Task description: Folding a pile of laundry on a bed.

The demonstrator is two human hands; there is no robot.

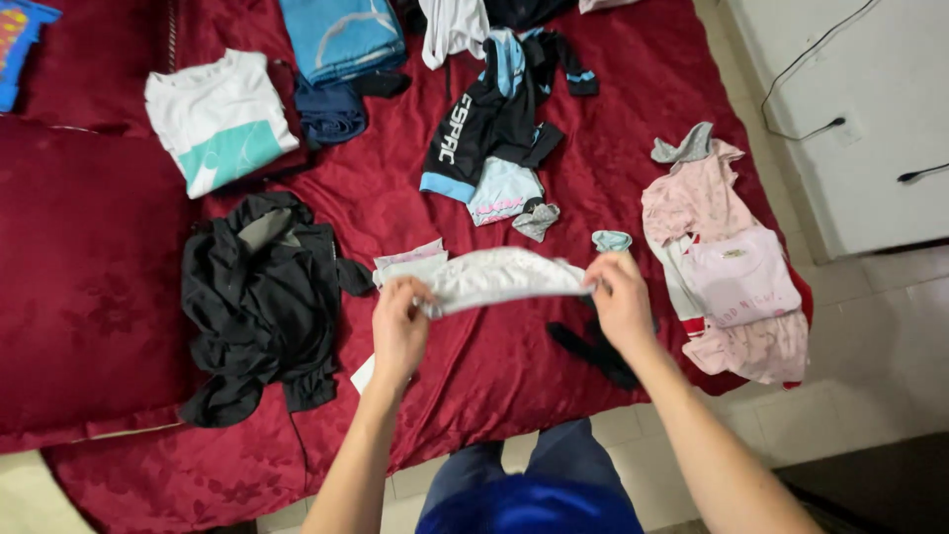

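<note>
Red bedspread (514, 366) full of clothes. I see left hand (398, 331) and right hand (620, 297) pinching ends of small white garment (494, 277), stretched just right of black jacket (262, 302). Risk: thin pinch slips, garment drops onto white pieces (405, 262) beneath, mixing.

Both forearms were bare from the elbow down to the wrist, with no sleeve, cuff or glove showing anywhere along them. The left hand (398, 331) wore no ring, watch or band that could be made out, and the right hand (621, 300) was likewise plain at fingers and wrist. Low in the view, between the arms, a bright blue garment (531, 507) covered the person's front, smooth and without any pattern visible; its cut could not be told. Just above it in the view, the legs were in dark blue-grey trousers (514, 465), the two legs standing slightly apart.
</note>
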